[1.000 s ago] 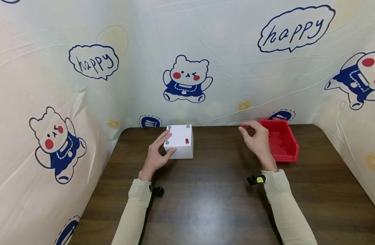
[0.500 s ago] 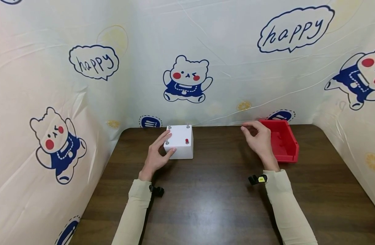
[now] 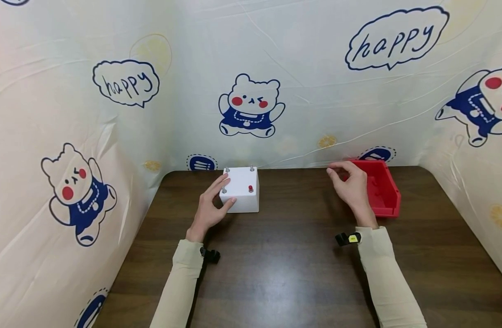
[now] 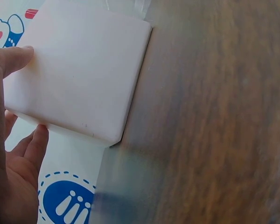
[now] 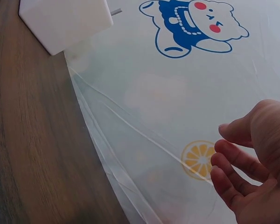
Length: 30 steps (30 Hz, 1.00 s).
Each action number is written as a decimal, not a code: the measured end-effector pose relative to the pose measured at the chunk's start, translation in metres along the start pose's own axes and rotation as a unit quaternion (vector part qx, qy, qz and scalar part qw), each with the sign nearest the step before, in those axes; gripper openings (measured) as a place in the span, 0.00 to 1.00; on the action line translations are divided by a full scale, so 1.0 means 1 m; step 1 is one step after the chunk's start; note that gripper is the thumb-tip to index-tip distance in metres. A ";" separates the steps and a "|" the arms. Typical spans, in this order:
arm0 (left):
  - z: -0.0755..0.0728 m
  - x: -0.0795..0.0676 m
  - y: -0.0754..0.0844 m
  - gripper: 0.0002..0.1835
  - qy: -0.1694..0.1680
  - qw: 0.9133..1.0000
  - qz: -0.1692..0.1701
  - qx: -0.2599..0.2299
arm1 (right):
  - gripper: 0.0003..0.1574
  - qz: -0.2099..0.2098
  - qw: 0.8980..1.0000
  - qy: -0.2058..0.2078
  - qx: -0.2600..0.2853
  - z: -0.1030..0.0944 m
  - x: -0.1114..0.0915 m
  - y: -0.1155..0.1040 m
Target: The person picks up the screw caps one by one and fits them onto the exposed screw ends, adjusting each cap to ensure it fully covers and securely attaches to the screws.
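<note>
My left hand (image 3: 208, 210) holds the white, square-topped box (image 3: 241, 187) between thumb and fingers near the back edge of the brown wood-grain table (image 3: 275, 255); even, gentle pressure should steady it. My right hand (image 3: 354, 191), loosely curled and empty, hangs by the open red plastic bin (image 3: 384, 210).

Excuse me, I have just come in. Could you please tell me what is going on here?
A person is working at a wooden table with two bare hands. The left hand holds a white box by its left side, thumb on the front. Of the posts on its top, three look grey and the near right one shows red. The right hand is beside a red bin, fingers loosely bent, with nothing visible in it.
</note>
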<state>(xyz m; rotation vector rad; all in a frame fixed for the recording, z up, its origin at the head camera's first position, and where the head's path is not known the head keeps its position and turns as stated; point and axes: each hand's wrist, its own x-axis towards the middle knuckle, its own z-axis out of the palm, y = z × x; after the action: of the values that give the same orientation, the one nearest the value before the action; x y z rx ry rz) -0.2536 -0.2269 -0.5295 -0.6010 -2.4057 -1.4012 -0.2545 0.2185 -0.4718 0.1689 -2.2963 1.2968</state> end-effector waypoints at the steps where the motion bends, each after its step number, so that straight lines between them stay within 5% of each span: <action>1: 0.000 0.000 0.000 0.34 0.001 1.000 0.000 -0.002 | 0.14 0.002 1.000 0.000 -0.001 0.000 0.000 0.000; 16: 0.000 0.001 0.017 0.33 -0.002 1.000 -0.016 -0.003 | 0.15 0.017 1.000 0.010 -0.008 -0.010 0.001 0.004; 23: -0.004 0.000 0.037 0.32 -0.005 1.000 -0.022 -0.010 | 0.14 0.018 1.000 0.011 -0.007 -0.011 0.001 0.006; 30: 0.001 0.000 0.010 0.34 -0.002 1.000 -0.026 -0.002 | 0.14 0.025 1.000 0.015 -0.009 -0.013 0.001 0.006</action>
<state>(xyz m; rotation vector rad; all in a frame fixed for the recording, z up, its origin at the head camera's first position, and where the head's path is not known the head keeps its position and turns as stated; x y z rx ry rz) -0.2487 -0.2213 -0.5228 -0.5462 -2.4379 -1.4279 -0.2529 0.2327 -0.4703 0.0862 -2.3001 1.2951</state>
